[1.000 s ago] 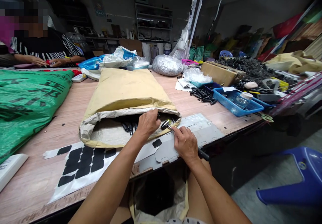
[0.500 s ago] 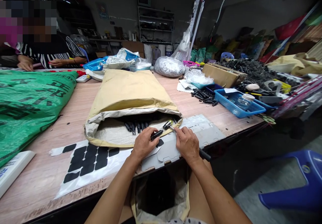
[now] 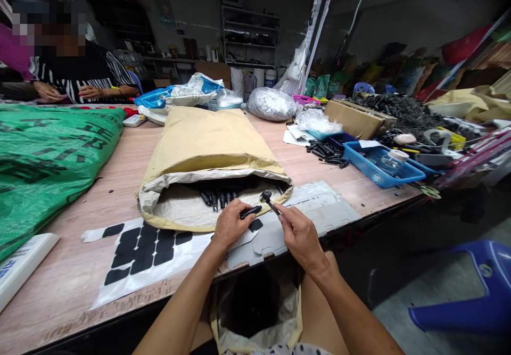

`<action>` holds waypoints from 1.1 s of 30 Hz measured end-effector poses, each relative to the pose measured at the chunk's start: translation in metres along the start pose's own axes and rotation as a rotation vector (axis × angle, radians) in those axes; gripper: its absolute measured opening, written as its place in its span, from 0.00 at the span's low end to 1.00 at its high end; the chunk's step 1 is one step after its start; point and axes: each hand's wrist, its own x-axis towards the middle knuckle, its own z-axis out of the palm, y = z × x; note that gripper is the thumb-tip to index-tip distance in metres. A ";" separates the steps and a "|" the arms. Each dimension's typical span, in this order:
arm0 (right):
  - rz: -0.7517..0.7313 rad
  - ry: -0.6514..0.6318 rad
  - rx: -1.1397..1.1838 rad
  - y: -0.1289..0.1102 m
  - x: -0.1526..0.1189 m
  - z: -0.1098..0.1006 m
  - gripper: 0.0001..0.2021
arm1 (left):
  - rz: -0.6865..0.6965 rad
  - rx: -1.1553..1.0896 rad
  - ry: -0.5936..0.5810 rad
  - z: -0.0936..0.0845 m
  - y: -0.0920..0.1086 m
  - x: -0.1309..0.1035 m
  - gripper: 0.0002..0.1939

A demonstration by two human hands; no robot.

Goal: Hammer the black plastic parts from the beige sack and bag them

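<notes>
My left hand (image 3: 232,223) pinches a slim black pen-like tube (image 3: 250,212), held sideways over the front edge of the yellow paper sack. In my right hand (image 3: 300,233) is a small hammer (image 3: 272,204) with a shiny metal shaft; its dark rounded head is just above and right of the tube, apart from it. The open mouth of the sack (image 3: 215,130) faces me, and several black tubes (image 3: 217,198) lie inside on its whitish lining. Beneath my hands is a grey board (image 3: 275,238) at the table edge.
A white sheet with black rounded squares (image 3: 146,248) lies left of my hands. A green printed sack (image 3: 51,168) covers the left side. Right are a blue basket (image 3: 383,176), loose black parts (image 3: 329,153) and a cardboard box (image 3: 359,118). Across the table sits a person (image 3: 91,83).
My right hand has turned and lifted slightly, so the hammer head points more upward. My left hand keeps its hold on the black tube. The whole view has shifted a little.
</notes>
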 end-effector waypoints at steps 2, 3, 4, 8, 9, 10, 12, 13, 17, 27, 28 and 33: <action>-0.008 0.005 -0.009 -0.003 -0.002 0.002 0.20 | -0.004 -0.003 0.003 0.001 -0.001 0.000 0.10; -0.008 -0.002 -0.019 -0.003 -0.003 0.003 0.20 | -0.006 -0.005 0.005 0.001 -0.002 0.001 0.10; -0.005 -0.012 -0.029 -0.003 -0.004 0.004 0.20 | -0.008 -0.006 0.006 0.002 -0.002 0.001 0.10; 0.015 -0.019 -0.027 -0.006 -0.004 0.004 0.20 | 0.013 -0.010 0.015 0.003 -0.004 0.001 0.09; 0.010 -0.012 -0.015 -0.007 -0.004 0.004 0.20 | 0.020 -0.015 0.015 0.003 -0.005 0.001 0.09; -0.001 -0.009 -0.003 -0.009 -0.004 0.004 0.20 | 0.025 -0.019 0.015 0.003 -0.005 0.001 0.09; -0.024 -0.023 0.013 -0.013 -0.005 0.006 0.20 | 0.028 -0.022 0.016 0.003 -0.005 0.001 0.08; -0.030 -0.040 0.015 -0.015 -0.005 0.007 0.20 | 0.028 -0.019 0.016 0.004 -0.005 0.001 0.07; -0.031 -0.099 0.020 -0.015 -0.006 0.011 0.20 | 0.035 -0.003 0.013 0.004 -0.004 0.000 0.06; 0.070 0.014 -0.343 0.026 0.025 0.011 0.17 | 0.057 -0.019 -0.013 -0.002 -0.005 0.000 0.12; 0.058 0.010 -0.391 0.028 0.024 0.013 0.17 | 0.065 -0.020 -0.022 -0.003 -0.005 -0.001 0.13; 0.040 0.008 -0.517 0.028 0.019 0.020 0.16 | 0.069 -0.012 -0.042 -0.003 -0.005 -0.001 0.16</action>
